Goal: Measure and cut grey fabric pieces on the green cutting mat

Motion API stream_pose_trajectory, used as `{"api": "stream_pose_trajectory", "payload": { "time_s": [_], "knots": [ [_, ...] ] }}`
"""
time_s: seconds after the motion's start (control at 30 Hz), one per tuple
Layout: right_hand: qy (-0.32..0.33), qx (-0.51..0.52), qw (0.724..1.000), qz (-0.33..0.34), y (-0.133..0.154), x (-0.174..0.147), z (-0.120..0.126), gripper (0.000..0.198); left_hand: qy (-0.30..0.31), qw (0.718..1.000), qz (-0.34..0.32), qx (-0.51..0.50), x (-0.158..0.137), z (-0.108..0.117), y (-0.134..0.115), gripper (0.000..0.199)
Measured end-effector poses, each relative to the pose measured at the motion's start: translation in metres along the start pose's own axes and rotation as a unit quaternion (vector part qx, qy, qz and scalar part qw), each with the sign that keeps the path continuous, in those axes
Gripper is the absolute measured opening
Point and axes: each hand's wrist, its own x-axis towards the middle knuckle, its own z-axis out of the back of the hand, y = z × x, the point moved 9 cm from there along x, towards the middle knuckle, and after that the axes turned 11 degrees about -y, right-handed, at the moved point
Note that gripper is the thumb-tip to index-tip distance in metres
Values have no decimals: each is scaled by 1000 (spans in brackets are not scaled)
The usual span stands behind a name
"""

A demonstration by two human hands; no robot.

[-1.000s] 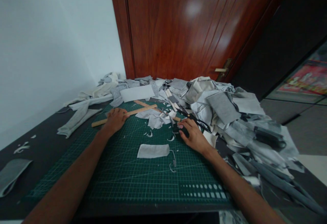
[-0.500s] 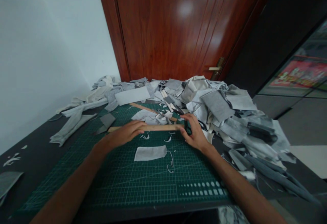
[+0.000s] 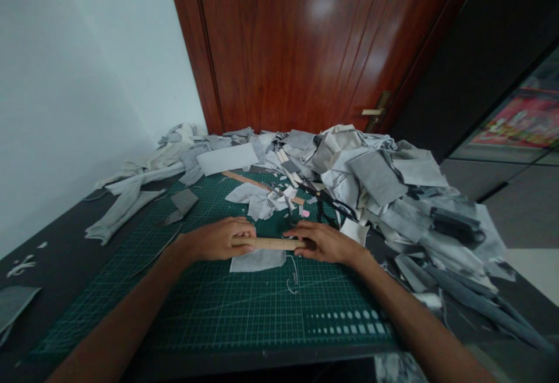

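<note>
Holding the ruler (image 3: 273, 244) in left grip (image 3: 225, 240) and right grip (image 3: 327, 244) alike; partly hiding the cloth (image 3: 258, 261), lying lengthwise parallel just below and between, nearer the left.

Light was dim, cool; glare spotted the wooden door (image 3: 288, 51); dark cabinet (image 3: 493, 63) lost detail; edges looked soft, stretched.

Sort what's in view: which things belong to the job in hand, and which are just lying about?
Apparently in use: held wooden strip; cloth piece it partly covers; green cutting mat.
Seemingly lying about: black scissors; second wooden strip; heaped cloth.
</note>
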Motion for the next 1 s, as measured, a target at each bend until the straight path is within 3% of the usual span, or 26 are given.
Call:
{"api": "stream_pose_trajectory", "payload": {
  "time_s": [0.27,0.63,0.7,0.8,0.9,1.0],
  "knots": [
    [24,32,999,-15,3,1,-3,39,-4,999,-29,-36,3,-4,-14,19],
    [40,61,997,-20,-3,-3,-5,34,-3,998,-21,-65,7,-14,-9,28],
    [5,48,999,-7,-8,0,-2,32,-11,998,-28,-61,8,-19,-6,29],
    [-111,-26,993,-10,-26,3,12,27,-43,997,-43,-43,7,-22,-4,29],
    [-203,-107,969,-91,-56,0,26,28,-64,996,-62,-28,6,-24,-6,31],
    [-219,-150,951,-157,-77,-4,29,26,-68,994,-75,-29,5,-25,-9,29]
  ]
}}
